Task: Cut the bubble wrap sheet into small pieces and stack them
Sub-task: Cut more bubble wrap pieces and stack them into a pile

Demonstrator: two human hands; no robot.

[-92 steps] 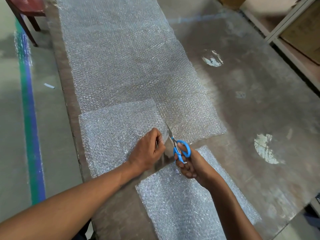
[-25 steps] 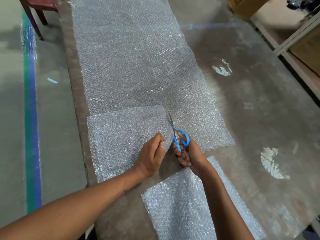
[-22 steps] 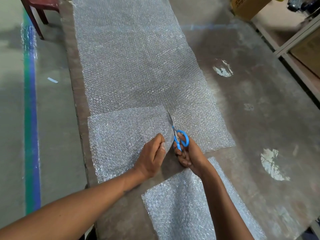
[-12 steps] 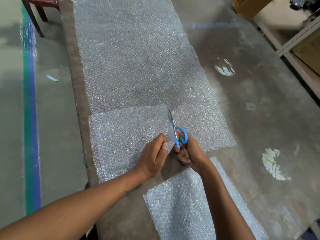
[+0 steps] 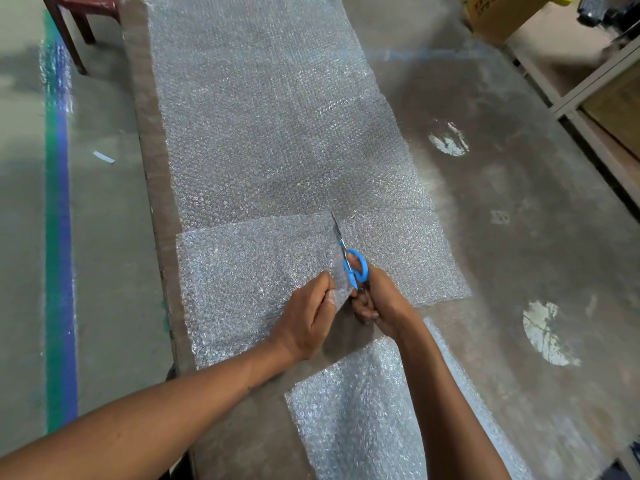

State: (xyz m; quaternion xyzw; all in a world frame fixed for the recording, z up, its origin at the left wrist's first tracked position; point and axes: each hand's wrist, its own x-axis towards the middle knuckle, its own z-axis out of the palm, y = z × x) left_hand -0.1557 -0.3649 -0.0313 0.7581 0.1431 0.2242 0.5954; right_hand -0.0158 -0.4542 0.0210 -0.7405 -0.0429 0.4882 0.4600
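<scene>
A: What has moved since the earlier frames?

B: The blue-handled scissors (image 5: pixel 350 263) have worked farther up the bubble wrap sheet (image 5: pixel 277 126). Their blade tips now lie at the far edge of the lighter left flap (image 5: pixel 249 278), where before they sat lower along the cut. Both hands have crept forward with them.

A: How do the hands stand now?

B: The right hand (image 5: pixel 379 301) has its fingers curled through the scissor loops, gripping them, blades nearly closed and pointing away from the person. The left hand (image 5: pixel 306 322) pinches the cut edge of the flap between thumb and curled fingers, lifting it a little just beside the scissors.

A: And the sheet itself?

B: It runs long down the worn table (image 5: pixel 502 237), from the far end to the hands. The slit splits its near end into the left flap and a right part (image 5: pixel 408 258) that lies flat. A cut piece (image 5: pixel 360 414) lies nearer the person, partly under the right forearm.

A: Any writing to read?

B: A cardboard box (image 5: pixel 498 15) at the top right carries dark print, too small and cropped to read. A chair leg (image 5: pixel 71 36) stands on the floor at top left, by a green and blue floor stripe (image 5: pixel 59 237).
</scene>
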